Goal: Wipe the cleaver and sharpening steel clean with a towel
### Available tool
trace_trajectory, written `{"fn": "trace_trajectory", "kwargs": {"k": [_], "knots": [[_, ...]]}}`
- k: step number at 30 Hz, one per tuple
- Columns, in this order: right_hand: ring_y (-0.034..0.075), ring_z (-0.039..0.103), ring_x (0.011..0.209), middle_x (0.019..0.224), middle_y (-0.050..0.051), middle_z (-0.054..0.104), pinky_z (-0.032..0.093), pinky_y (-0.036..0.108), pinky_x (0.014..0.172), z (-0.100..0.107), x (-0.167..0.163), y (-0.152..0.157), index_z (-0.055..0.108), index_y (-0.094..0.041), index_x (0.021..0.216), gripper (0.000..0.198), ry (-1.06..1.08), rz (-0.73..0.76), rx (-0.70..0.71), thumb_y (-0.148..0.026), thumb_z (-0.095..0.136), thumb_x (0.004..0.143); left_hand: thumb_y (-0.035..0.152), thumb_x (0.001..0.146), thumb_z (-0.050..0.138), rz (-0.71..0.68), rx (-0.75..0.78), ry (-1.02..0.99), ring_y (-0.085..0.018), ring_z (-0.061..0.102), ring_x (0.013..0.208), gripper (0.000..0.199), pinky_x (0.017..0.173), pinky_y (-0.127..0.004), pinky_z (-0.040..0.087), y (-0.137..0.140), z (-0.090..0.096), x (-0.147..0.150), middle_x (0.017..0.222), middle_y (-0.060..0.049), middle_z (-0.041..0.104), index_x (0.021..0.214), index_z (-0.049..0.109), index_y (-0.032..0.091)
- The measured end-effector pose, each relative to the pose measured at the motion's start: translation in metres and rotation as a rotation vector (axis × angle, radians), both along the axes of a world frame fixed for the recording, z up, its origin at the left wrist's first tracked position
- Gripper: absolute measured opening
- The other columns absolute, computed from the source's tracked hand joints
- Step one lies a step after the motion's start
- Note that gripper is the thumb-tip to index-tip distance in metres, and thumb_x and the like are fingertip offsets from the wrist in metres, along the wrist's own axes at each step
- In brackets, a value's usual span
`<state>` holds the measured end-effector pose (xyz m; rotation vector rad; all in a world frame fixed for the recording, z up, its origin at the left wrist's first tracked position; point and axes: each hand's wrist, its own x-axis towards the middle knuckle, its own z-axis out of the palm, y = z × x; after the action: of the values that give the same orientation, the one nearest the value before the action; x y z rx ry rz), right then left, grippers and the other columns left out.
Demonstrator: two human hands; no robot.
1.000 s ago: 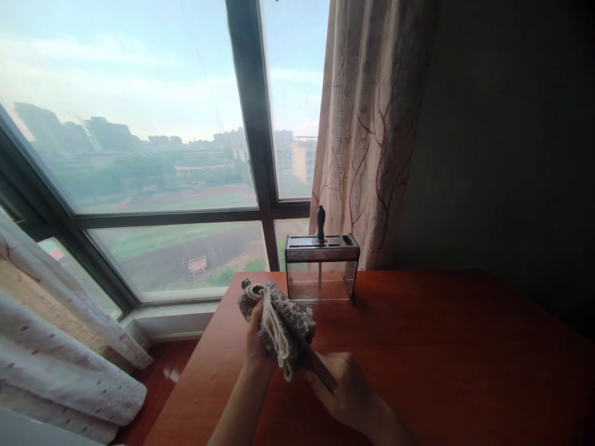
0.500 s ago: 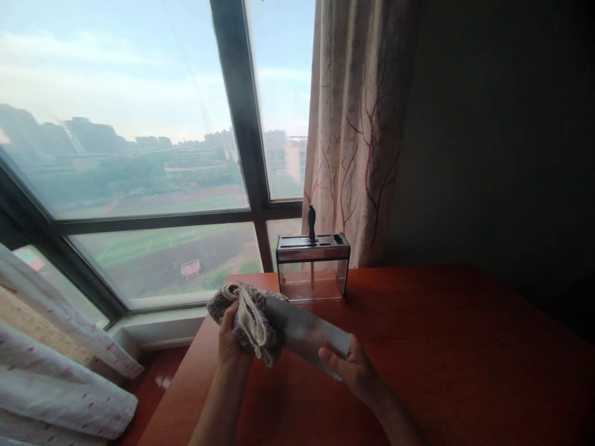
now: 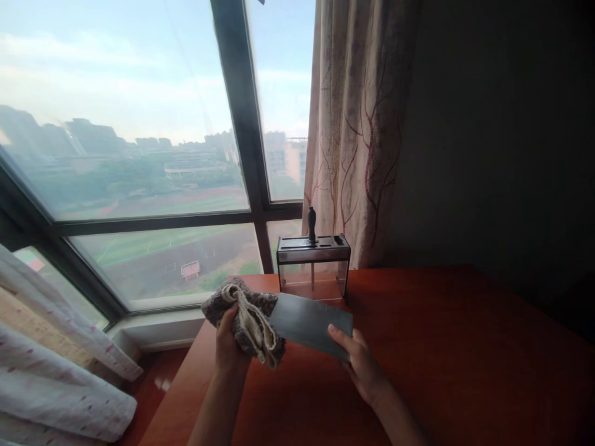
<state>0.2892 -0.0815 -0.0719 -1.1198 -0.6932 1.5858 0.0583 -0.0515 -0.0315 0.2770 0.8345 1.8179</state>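
Note:
My left hand (image 3: pixel 231 342) is closed around a folded, fuzzy grey-brown towel (image 3: pixel 255 323) with a pale edge. From the towel's right side comes the broad, flat grey blade of a cleaver (image 3: pixel 309 322); the towel covers its left end, so its handle does not show. My right hand (image 3: pixel 365 365) grips the bare right end of the blade, thumb on the upper face and fingers beneath. Both hands hold these things above the reddish-brown table (image 3: pixel 441 347).
Just behind the blade, a clear-sided knife block (image 3: pixel 313 253) stands near the table's far edge, a black knife handle (image 3: pixel 311 224) sticking up from it. Beyond are a window (image 3: pixel 139 155) and a patterned curtain (image 3: pixel 357 136); another curtain (image 3: pixel 60 384) hangs at lower left.
The blade has tilted, so its broad face now shows darker and wider. The towel and my left hand have shifted slightly left, and my right thumb now lies over the blade's face.

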Motion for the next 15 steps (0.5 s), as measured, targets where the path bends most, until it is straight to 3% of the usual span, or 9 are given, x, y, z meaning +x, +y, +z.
{"fn": "trace_trajectory", "kwargs": {"k": [3, 6, 11, 15], "knots": [[0.02, 0.066, 0.073, 0.078, 0.002, 0.071, 0.05, 0.029, 0.066, 0.003, 0.002, 0.0, 0.066, -0.016, 0.091, 0.041, -0.08, 0.038, 0.088, -0.051, 0.073, 0.071, 0.017, 0.066, 0.069, 0.091, -0.035, 0.102, -0.015, 0.067, 0.055, 0.015, 0.058, -0.025, 0.056, 0.002, -0.001, 0.001, 0.066, 0.0, 0.071, 0.081, 0.067, 0.013], [0.025, 0.067, 0.084, 0.084, 0.005, 0.073, 0.05, 0.034, 0.078, 0.006, 0.008, 0.002, 0.068, -0.014, 0.093, 0.044, -0.167, 0.05, 0.19, -0.053, 0.072, 0.071, 0.018, 0.06, 0.076, 0.213, -0.035, 0.248, -0.014, 0.064, 0.054, 0.027, 0.052, -0.023, 0.053, 0.004, -0.004, 0.002, 0.066, 0.002, 0.069, 0.086, 0.067, 0.014], [0.028, 0.067, 0.086, 0.085, 0.008, 0.073, 0.05, 0.037, 0.078, 0.004, 0.02, 0.008, 0.07, -0.014, 0.097, 0.048, -0.246, 0.075, 0.33, -0.054, 0.071, 0.071, 0.026, 0.055, 0.08, 0.292, -0.119, 0.503, -0.015, 0.061, 0.056, 0.037, 0.051, -0.024, 0.049, 0.008, -0.018, -0.007, 0.071, 0.002, 0.067, 0.088, 0.068, 0.014], [0.026, 0.065, 0.083, 0.08, 0.007, 0.071, 0.049, 0.035, 0.076, 0.001, 0.027, 0.011, 0.07, -0.014, 0.089, 0.04, -0.321, 0.099, 0.41, -0.052, 0.067, 0.077, 0.033, 0.06, 0.077, 0.274, -0.128, 0.774, -0.019, 0.063, 0.069, 0.041, 0.06, -0.028, 0.05, 0.01, -0.025, -0.017, 0.081, -0.001, 0.068, 0.096, 0.068, 0.015]]}}
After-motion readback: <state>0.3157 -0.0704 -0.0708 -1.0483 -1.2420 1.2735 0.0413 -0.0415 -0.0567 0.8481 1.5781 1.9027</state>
